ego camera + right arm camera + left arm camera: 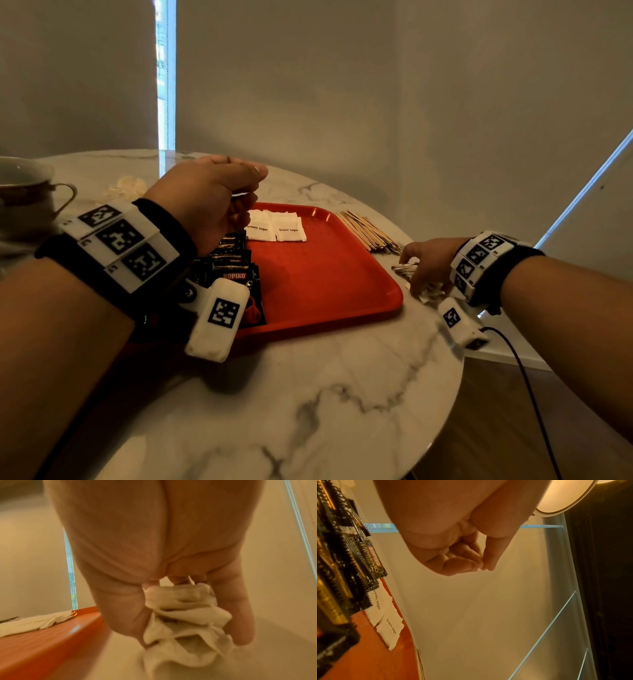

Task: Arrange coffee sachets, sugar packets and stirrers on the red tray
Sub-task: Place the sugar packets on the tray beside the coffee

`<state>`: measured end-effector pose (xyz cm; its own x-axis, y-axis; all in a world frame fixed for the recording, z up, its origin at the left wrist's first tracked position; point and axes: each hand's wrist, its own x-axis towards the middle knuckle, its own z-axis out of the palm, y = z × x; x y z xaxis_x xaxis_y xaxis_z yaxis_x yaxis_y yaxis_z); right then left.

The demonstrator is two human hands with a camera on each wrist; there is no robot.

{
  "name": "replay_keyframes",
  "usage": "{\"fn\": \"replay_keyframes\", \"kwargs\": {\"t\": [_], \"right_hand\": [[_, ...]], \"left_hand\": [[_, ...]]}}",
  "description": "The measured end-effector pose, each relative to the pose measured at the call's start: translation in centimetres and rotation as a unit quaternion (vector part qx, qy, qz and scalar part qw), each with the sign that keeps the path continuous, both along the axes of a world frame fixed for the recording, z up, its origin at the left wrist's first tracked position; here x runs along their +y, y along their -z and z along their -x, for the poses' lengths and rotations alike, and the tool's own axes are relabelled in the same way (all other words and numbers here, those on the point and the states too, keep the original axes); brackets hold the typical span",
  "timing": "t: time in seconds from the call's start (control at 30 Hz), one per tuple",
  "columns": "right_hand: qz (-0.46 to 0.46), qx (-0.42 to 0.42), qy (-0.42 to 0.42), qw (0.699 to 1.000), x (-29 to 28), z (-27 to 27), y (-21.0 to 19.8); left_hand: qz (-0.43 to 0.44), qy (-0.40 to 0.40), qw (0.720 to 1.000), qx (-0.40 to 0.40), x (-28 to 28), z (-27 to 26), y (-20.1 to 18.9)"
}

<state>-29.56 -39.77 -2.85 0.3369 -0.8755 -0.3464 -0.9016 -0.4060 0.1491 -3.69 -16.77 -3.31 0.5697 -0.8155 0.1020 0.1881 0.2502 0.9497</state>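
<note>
The red tray [325, 274] lies mid-table. A row of black coffee sachets [236, 270] overlaps along its left side, and two white brown-sugar packets [274, 228] lie at its far edge. Wooden stirrers [370, 233] are piled on the table beyond the tray's right corner. My left hand [212, 198] hovers above the sachets, fingers curled to the thumb [489, 561], with nothing seen in it. Right of the tray, my right hand [424, 270] is down on the table and grips a bunch of white sugar packets [185, 612] between thumb and fingers.
A cup on a saucer [27, 192] stands at the far left with a pale crumpled thing [126, 188] beside it. A few more packets [404, 268] lie by my right fingertips. The round table's edge [455, 359] is close to my right wrist, and a black cable [527, 387] hangs off there.
</note>
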Motion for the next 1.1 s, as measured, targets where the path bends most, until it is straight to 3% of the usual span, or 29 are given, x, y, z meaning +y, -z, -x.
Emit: {"fn": "replay_keyframes", "kwargs": {"t": [0.23,0.43,0.6,0.73,0.87,1.1], "right_hand": [[0.038,-0.032,-0.015,0.999,0.6,-0.6,0.5],[-0.007,-0.148,0.007,0.989,0.5,-0.2,0.0],[-0.027,-0.263,-0.005,0.964,1.0,-0.8,-1.6],[-0.052,-0.377,-0.051,0.923,3.4,-3.6,-3.9],[-0.089,-0.498,-0.136,0.851,7.8,-7.8,-5.3],[-0.1,-0.58,-0.261,0.765,14.0,-14.4,-3.1]], "left_hand": [[-0.005,-0.002,1.0,-0.005,0.3,0.5,-0.2],[-0.016,0.005,1.0,-0.006,0.5,0.6,-0.3],[-0.024,0.023,0.999,0.004,0.6,0.9,-0.4],[-0.04,0.055,0.996,0.06,0.8,1.7,-0.7],[-0.066,0.077,0.99,0.096,0.8,2.4,-0.9],[-0.041,0.065,0.992,0.097,0.7,1.8,-0.7]]}}
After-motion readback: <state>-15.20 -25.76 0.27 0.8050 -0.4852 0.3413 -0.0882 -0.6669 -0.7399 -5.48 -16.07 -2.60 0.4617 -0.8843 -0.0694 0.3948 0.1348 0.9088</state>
